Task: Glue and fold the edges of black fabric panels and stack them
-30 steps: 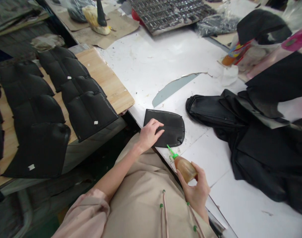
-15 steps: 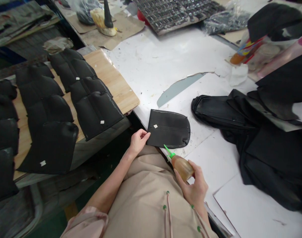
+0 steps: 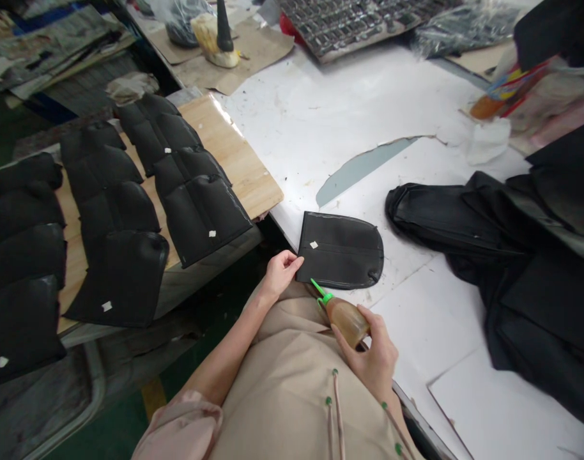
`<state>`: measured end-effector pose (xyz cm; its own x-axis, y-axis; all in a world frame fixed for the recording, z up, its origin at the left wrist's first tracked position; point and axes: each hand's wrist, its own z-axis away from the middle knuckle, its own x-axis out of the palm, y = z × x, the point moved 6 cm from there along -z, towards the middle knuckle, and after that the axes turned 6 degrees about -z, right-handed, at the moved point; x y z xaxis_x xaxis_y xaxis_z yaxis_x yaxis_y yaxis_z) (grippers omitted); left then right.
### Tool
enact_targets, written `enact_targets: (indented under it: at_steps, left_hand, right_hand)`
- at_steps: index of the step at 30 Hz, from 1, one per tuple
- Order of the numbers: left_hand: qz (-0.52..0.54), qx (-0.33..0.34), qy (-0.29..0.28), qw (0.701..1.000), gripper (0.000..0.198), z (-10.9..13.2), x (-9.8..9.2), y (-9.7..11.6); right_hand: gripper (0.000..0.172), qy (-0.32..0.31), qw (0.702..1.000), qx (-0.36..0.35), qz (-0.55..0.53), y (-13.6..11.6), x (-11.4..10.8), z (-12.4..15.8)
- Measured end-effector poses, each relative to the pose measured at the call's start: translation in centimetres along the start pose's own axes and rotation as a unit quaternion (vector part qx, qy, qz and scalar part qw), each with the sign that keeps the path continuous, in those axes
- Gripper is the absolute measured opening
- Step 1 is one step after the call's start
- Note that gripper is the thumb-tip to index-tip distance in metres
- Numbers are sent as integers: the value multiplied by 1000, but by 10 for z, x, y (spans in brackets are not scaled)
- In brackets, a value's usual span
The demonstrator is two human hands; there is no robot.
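Note:
A black fabric piece [image 3: 342, 252] with one rounded end and a small white tag lies flat on the white table, its straight end over the near edge. My left hand [image 3: 281, 276] pinches that straight end between thumb and fingers. In my right hand [image 3: 372, 351] is a squeeze glue bottle [image 3: 347, 319] of amber liquid with a green nozzle. The bottle is tilted, and its nozzle tip is at the near edge of the piece, close to its left corner. A thin shiny line shows along parts of the piece's rim.
On the left, a wooden board [image 3: 248, 172] bears overlapping rows of similar black pieces [image 3: 203, 214]. A heap of black fabric [image 3: 512, 268] lies at right. Behind are a dark gridded sheet [image 3: 368, 22], a plastic bag [image 3: 464, 29] and a black cone [image 3: 223, 29] on a pale base.
The bottle's nozzle has moved left along the near edge of the black piece, toward its straight end. My left hand keeps its pinch. The whole view has shifted slightly.

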<state>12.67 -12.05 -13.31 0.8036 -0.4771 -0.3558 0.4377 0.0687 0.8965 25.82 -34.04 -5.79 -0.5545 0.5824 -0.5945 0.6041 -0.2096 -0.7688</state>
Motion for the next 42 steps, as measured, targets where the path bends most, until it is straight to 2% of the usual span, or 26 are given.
enact_targets:
  at_steps: [11, 16, 25, 33, 42]
  left_hand:
    - [27, -10, -7, 1000, 31, 2, 1, 3]
    - [34, -15, -8, 999, 32, 3, 2, 2]
    - [64, -55, -11, 996, 36, 6, 3, 6]
    - [69, -62, -15, 996, 38, 8, 4, 6]
    - [77, -69, -25, 994, 40, 9, 8, 5]
  right_hand:
    - [52, -27, 998, -32, -39, -6, 17, -3]
    - [51, -25, 999, -26, -27, -5, 16, -2]
    - [47, 33, 998, 13, 46, 3, -22, 8]
    - [48, 86, 993, 62, 57, 16, -54, 21]
    - [50, 157, 978, 110, 81, 36, -74, 26]
